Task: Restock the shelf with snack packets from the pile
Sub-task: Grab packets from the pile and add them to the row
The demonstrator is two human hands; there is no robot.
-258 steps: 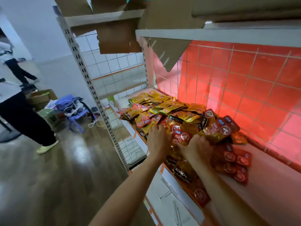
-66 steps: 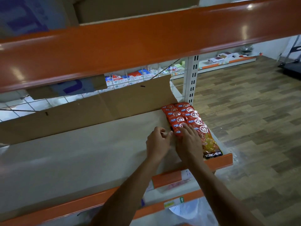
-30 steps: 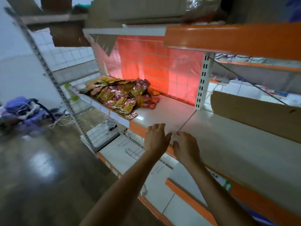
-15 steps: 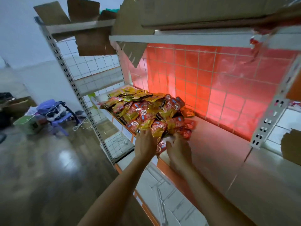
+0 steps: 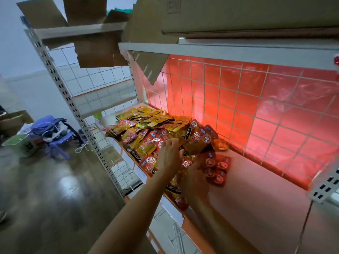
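Observation:
A heap of red and yellow snack packets lies on the left end of the white shelf, against the red-lit wire mesh back. My left hand is on the heap's near end, fingers curled over a red packet with the thumb against it. My right hand lies just right of it on several red packets. Its fingers are tucked among them and hidden. One packet hangs over the orange front edge between my wrists.
Cardboard boxes sit on the shelf above. A perforated upright post stands left of the shelf. A lower shelf is below my arms. On the wooden floor at left are a purple stool with clothes and boxes.
I have turned from the right bay, where a row of packets was set down, back to the heap. Both hands have moved forward from its near edge onto the packets.

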